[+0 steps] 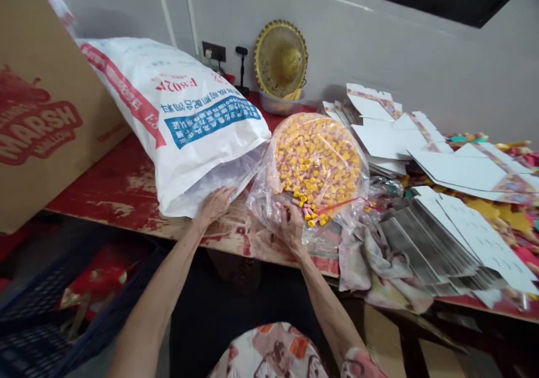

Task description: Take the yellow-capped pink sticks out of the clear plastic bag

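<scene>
A large white printed sack (197, 167) lies on the left part of the table with its mouth toward me. My left hand (217, 204) rests at the lip of that mouth, fingers stretched out over the clear inner liner (223, 176). Beside the sack, a clear plastic bag (263, 198) lies open, full of small yellow-and-pink pieces (318, 159). At its near edge, my right hand (291, 221) has its fingers curled next to several loose pieces; what is between the fingertips is hidden. A red tie strip (343, 203) lies across the bag's mouth.
A cardboard box (50, 103) stands far left. Behind the bag is a plastic bowl (280, 104) with a gold hat-shaped object (281, 58). White printed cartons (387, 142), grey flat stacks (429, 243) and a cloth (379, 271) lie right. A blue crate (96, 333) stands below the table's edge.
</scene>
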`<state>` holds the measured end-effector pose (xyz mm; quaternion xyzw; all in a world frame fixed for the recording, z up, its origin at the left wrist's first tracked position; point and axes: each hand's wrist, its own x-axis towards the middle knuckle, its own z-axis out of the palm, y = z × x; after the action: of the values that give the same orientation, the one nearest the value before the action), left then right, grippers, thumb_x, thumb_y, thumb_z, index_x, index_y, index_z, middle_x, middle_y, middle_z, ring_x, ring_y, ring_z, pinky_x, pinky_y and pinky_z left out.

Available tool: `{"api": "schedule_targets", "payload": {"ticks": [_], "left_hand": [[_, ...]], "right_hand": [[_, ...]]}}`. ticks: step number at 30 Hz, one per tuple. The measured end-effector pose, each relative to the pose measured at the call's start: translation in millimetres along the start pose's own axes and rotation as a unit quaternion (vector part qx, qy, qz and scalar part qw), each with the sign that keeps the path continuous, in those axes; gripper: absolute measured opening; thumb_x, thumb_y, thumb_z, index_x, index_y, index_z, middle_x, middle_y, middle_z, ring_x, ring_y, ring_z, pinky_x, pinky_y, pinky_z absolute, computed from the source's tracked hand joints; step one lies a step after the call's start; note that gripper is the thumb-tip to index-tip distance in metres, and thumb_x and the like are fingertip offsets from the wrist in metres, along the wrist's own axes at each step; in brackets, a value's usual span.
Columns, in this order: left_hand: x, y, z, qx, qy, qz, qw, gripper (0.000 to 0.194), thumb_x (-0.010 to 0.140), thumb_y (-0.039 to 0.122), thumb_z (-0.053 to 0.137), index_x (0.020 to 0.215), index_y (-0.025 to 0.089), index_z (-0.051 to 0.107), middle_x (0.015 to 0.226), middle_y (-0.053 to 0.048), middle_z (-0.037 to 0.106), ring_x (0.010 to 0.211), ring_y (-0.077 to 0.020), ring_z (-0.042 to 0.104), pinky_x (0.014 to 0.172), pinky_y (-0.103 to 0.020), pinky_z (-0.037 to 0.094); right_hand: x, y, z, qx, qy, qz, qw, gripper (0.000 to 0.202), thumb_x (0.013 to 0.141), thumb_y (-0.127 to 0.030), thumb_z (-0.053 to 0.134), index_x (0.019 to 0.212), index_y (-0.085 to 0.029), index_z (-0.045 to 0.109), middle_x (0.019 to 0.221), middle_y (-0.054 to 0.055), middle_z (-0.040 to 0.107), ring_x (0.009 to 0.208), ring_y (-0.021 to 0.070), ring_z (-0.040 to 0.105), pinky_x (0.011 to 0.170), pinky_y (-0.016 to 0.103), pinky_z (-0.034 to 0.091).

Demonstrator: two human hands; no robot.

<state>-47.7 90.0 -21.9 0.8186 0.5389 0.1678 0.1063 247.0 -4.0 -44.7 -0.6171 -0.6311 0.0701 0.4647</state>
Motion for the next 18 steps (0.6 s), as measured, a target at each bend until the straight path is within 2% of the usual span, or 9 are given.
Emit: {"api": "schedule_targets", "payload": {"ticks": [2,4,7,10,14,16,18], "left_hand": [[-1,-2,-5.9,0.023,-0.020,-0.008,1.000,0.061,0.099,0.013,0.056,0.157,0.026,0.067,0.146,-0.014,0.072,0.142,-0.0327,0.063,0.122,-0.047,0.054],[1,1,-14.6,0.044,-0.028,-0.022,0.998,0.054,0.101,0.015,0.058,0.152,0.028,0.071,0.148,-0.016,0.070,0.145,-0.0359,0.060,0.120,-0.051,0.054],[1,18,-27.9,0.034,-0.014,-0.013,0.999,0.039,0.107,0.018,0.055,0.139,0.027,0.077,0.144,-0.016,0.067,0.138,-0.0345,0.062,0.117,-0.049,0.055],[-9,44,-32.3,-0.033,-0.034,0.062,0.997,0.034,0.110,0.024,0.060,0.140,0.026,0.076,0.133,-0.012,0.068,0.127,-0.0291,0.066,0.115,-0.043,0.055],[-33,73,-24.5,-0.159,-0.105,0.152,0.970,0.034,0.111,0.032,0.067,0.144,0.026,0.075,0.116,-0.007,0.069,0.106,-0.0224,0.070,0.100,-0.035,0.057],[-42,83,-20.3,-0.232,-0.104,0.148,0.956,0.032,0.114,0.036,0.065,0.142,0.025,0.076,0.113,-0.006,0.070,0.099,-0.0195,0.070,0.095,-0.032,0.057],[-47,90,-16.8,-0.296,-0.086,0.116,0.944,0.032,0.116,0.040,0.062,0.138,0.021,0.076,0.115,-0.007,0.074,0.098,-0.0182,0.071,0.093,-0.030,0.058]], "right_hand": [[-3,-2,0,-0.003,-0.005,0.004,1.000,0.047,0.118,-0.057,0.042,0.106,-0.022,0.072,0.105,0.012,0.077,0.094,0.0269,0.070,0.088,0.040,0.058],[-6,-6,0,0.009,-0.041,0.013,0.999,0.044,0.116,-0.056,0.046,0.100,-0.024,0.071,0.100,0.011,0.075,0.090,0.0264,0.069,0.084,0.038,0.056],[-4,-16,-4,0.055,-0.092,0.040,0.993,0.043,0.114,-0.057,0.049,0.097,-0.024,0.070,0.095,0.009,0.073,0.086,0.0252,0.067,0.081,0.037,0.056],[-2,-30,-12,0.153,-0.097,0.090,0.979,0.045,0.112,-0.063,0.053,0.101,-0.023,0.071,0.083,0.003,0.068,0.074,0.0217,0.063,0.072,0.034,0.054],[-5,-44,-21,0.289,-0.162,0.149,0.932,0.053,0.105,-0.076,0.064,0.096,-0.024,0.070,0.065,-0.004,0.056,0.058,0.0165,0.053,0.058,0.028,0.046],[-9,-45,-22,0.318,-0.178,0.154,0.918,0.056,0.102,-0.081,0.067,0.098,-0.025,0.068,0.067,-0.005,0.057,0.056,0.0147,0.052,0.055,0.027,0.044],[-13,-42,-19,0.331,-0.185,0.150,0.913,0.058,0.102,-0.083,0.067,0.109,-0.025,0.067,0.072,-0.005,0.061,0.055,0.0140,0.053,0.054,0.026,0.046]]}}
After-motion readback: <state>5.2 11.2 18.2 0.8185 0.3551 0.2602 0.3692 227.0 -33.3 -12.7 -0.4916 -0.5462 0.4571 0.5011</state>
